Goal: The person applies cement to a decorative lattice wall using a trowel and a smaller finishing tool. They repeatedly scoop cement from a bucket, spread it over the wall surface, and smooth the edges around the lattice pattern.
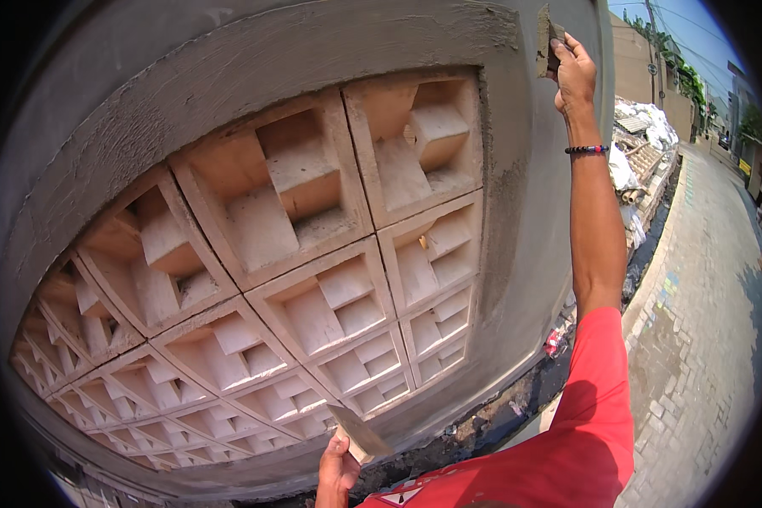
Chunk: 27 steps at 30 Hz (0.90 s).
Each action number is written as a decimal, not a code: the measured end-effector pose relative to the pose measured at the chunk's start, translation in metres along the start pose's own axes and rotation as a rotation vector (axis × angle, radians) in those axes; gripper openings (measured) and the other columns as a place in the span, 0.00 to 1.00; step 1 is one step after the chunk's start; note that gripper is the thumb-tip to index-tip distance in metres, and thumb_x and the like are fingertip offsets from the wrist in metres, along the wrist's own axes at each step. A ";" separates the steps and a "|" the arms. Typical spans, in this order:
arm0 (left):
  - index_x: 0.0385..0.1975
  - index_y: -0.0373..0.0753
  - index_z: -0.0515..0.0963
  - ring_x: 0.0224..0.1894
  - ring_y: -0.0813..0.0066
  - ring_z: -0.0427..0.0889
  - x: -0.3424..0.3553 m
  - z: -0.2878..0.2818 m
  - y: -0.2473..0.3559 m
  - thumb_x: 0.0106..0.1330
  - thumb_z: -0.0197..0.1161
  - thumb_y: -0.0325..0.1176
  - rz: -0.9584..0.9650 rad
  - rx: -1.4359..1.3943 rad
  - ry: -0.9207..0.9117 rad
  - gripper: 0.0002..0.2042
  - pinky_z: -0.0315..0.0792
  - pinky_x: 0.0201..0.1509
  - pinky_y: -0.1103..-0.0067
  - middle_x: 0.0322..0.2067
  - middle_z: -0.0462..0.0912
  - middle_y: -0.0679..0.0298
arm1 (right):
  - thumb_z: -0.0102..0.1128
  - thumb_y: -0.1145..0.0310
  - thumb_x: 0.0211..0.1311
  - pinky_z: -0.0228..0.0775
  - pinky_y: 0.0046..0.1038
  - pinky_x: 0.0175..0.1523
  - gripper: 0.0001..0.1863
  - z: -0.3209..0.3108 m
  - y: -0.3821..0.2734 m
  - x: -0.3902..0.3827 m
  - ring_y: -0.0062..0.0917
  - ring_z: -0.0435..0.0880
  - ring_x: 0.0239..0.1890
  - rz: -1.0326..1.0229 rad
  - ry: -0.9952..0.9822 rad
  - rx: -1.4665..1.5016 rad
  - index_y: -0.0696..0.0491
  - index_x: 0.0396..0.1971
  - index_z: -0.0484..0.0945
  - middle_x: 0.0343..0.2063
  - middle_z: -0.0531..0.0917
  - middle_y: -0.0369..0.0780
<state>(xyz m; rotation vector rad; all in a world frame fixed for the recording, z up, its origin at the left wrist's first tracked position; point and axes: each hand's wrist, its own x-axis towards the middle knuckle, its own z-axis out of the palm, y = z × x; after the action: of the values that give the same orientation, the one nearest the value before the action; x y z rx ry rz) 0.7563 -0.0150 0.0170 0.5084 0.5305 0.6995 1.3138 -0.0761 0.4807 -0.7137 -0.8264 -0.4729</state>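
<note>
My right hand (574, 74) is raised high at the upper right, its fingers closed on a flat cement-smeared plate (543, 42). That plate lies against or very near the grey plastered wall (449, 34), beside the upper right corner of the block panel; whether it touches cannot be told. Low in the middle, my left hand (337, 467) grips a small flat rectangular board (362, 436), greyish tan and tilted. The board is in front of the lower edge of the pinkish breeze blocks (317, 305), which are set in the wall in rows.
Wet-looking darker plaster (508, 229) borders the blocks on the right. A debris-strewn ditch (474, 423) runs along the wall's foot. Beyond my right arm are white sacks and rubble (643, 144), then a paved lane (694, 339).
</note>
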 end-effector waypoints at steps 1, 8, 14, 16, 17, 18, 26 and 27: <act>0.56 0.38 0.66 0.53 0.64 0.75 -0.001 -0.004 -0.001 0.64 0.57 0.29 0.001 -0.001 0.000 0.20 0.68 0.59 0.65 0.51 0.76 0.63 | 0.56 0.73 0.61 0.74 0.19 0.27 0.17 0.006 0.003 0.002 0.16 0.81 0.30 0.003 -0.019 -0.009 0.60 0.50 0.73 0.36 0.83 0.38; 0.57 0.39 0.65 0.54 0.64 0.76 -0.007 -0.006 0.000 0.62 0.59 0.30 0.038 -0.002 0.078 0.22 0.68 0.59 0.66 0.51 0.76 0.63 | 0.59 0.72 0.60 0.72 0.17 0.32 0.17 0.057 0.001 -0.015 0.14 0.79 0.32 -0.157 -0.018 -0.042 0.58 0.49 0.75 0.36 0.83 0.36; 0.56 0.39 0.66 0.53 0.64 0.76 0.000 -0.011 0.004 0.64 0.57 0.28 0.031 -0.019 -0.030 0.20 0.69 0.58 0.66 0.51 0.76 0.63 | 0.58 0.71 0.57 0.72 0.28 0.49 0.17 0.141 -0.065 -0.127 0.34 0.83 0.41 -0.311 -0.128 -0.226 0.63 0.46 0.75 0.38 0.83 0.49; 0.55 0.38 0.67 0.53 0.65 0.76 -0.002 0.001 0.003 0.65 0.55 0.26 0.010 -0.008 0.038 0.18 0.69 0.58 0.66 0.50 0.77 0.63 | 0.60 0.70 0.59 0.71 0.22 0.48 0.17 0.170 -0.064 -0.159 0.20 0.80 0.39 -0.477 -0.225 -0.197 0.59 0.47 0.77 0.38 0.83 0.39; 0.55 0.38 0.67 0.53 0.65 0.75 -0.001 0.002 0.003 0.65 0.55 0.26 0.013 -0.003 0.056 0.18 0.69 0.58 0.67 0.50 0.77 0.63 | 0.59 0.70 0.57 0.71 0.27 0.50 0.17 0.176 -0.079 -0.177 0.29 0.81 0.41 -0.408 -0.349 -0.082 0.60 0.46 0.76 0.38 0.83 0.45; 0.55 0.38 0.67 0.53 0.65 0.75 -0.001 0.003 0.004 0.65 0.54 0.25 0.022 0.002 0.078 0.17 0.69 0.58 0.67 0.50 0.77 0.63 | 0.59 0.71 0.56 0.71 0.32 0.51 0.17 0.179 -0.092 -0.190 0.39 0.82 0.43 -0.337 -0.470 0.042 0.61 0.45 0.76 0.38 0.82 0.51; 0.57 0.38 0.66 0.54 0.63 0.75 -0.014 -0.023 0.002 0.64 0.56 0.27 0.084 -0.045 0.039 0.21 0.68 0.59 0.64 0.51 0.76 0.61 | 0.56 0.72 0.63 0.77 0.19 0.33 0.17 0.077 -0.037 -0.050 0.15 0.82 0.34 -0.029 -0.069 0.241 0.60 0.51 0.73 0.37 0.83 0.38; 0.57 0.38 0.66 0.54 0.63 0.75 -0.018 -0.021 0.003 0.63 0.57 0.28 0.088 -0.039 0.049 0.21 0.68 0.60 0.64 0.51 0.76 0.62 | 0.56 0.72 0.62 0.76 0.19 0.33 0.17 0.069 -0.030 -0.036 0.15 0.81 0.35 -0.022 -0.017 0.132 0.59 0.51 0.74 0.36 0.83 0.38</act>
<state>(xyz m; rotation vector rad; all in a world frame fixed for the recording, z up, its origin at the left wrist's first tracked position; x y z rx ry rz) 0.7302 -0.0201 0.0081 0.4811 0.5413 0.8065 1.2389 -0.0425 0.4961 -0.5878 -0.8735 -0.4282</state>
